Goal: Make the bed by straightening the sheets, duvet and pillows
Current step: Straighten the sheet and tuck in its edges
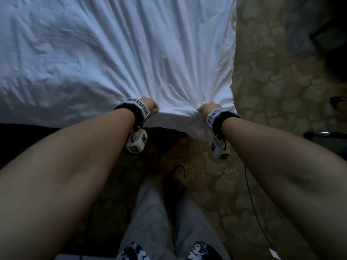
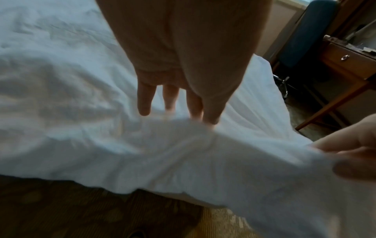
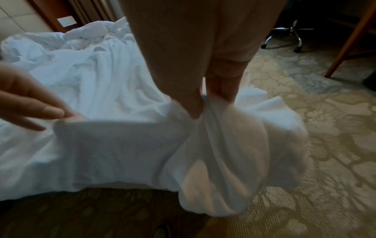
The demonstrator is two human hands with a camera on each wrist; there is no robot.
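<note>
- The left hand [image 1: 151, 106] pinches the near edge of the white sheet [image 1: 116, 53]; its outer fingers [image 2: 144, 98] stay straight.
- The right hand [image 1: 207, 108], just beside it, grasps a bunched fold of the same edge.
- Creases fan out across the sheet away from both hands.
- A loose corner hangs below the right hand over the patterned carpet [image 1: 272, 76].
- Beyond the right hand stands a wooden desk [image 2: 346, 64].
</note>
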